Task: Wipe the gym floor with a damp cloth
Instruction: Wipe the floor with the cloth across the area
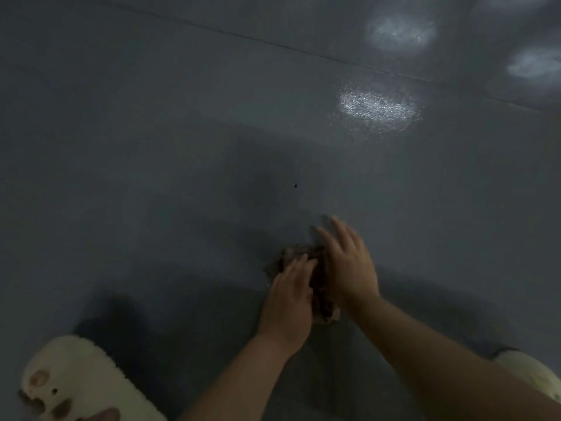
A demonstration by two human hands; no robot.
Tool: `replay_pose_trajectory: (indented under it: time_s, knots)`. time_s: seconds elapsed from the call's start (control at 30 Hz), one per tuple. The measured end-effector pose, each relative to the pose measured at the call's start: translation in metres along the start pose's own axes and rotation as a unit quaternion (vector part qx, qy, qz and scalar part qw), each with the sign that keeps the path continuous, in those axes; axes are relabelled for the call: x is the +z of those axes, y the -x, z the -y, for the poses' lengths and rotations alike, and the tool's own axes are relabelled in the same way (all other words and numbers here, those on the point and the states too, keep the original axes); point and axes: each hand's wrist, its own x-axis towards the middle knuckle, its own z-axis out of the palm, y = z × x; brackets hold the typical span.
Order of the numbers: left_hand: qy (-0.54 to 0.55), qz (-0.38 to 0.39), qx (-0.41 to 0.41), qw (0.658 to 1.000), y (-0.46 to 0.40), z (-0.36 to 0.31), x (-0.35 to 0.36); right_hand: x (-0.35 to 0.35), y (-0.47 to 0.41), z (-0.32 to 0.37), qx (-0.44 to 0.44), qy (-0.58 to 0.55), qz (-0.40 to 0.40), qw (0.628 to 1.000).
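Note:
A crumpled brown cloth (318,278) lies on the dark grey gym floor (182,177), low and right of centre. My left hand (288,296) rests flat on the cloth's left part with straight fingers. My right hand (349,265) lies over the cloth's right side, its fingers stretched forward onto the floor and blurred. Much of the cloth is hidden under both hands.
A cream slipper with my toes showing (69,384) is at the bottom left, and another cream slipper (531,375) is at the bottom right edge. Bright light patches (376,107) gleam on the floor at the upper right. A floor seam (273,47) runs across the top.

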Motion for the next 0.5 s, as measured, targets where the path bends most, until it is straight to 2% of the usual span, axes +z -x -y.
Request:
replay_pose_trajectory:
  time_s: [0.1, 0.2, 0.27, 0.33, 0.43, 0.5]
  knots:
    - [-0.028, -0.054, -0.033, 0.998, 0.005, 0.015, -0.022, 0.022, 0.024, 0.034, -0.033, 0.036, 0.066, 0.997]
    - [-0.051, -0.062, -0.134, 0.988, 0.013, 0.024, -0.036, 0.041, 0.033, 0.068, -0.011, 0.051, 0.128, 0.99]
    - [-0.055, -0.073, -0.167, 0.982, 0.02, 0.027, -0.041, 0.047, 0.03, 0.08, -0.025, 0.054, 0.151, 0.987]
    - [-0.06, -0.059, -0.177, 0.981, 0.025, 0.023, -0.044, 0.045, 0.025, 0.077, -0.047, 0.073, 0.137, 0.987]
    - [-0.085, -0.024, -0.159, 0.983, 0.036, 0.016, -0.038, 0.037, 0.017, 0.051, -0.148, 0.141, 0.136, 0.97]
    - [-0.124, 0.015, -0.155, 0.98, 0.041, 0.009, -0.031, 0.028, 0.019, 0.031, -0.138, 0.154, 0.109, 0.972]
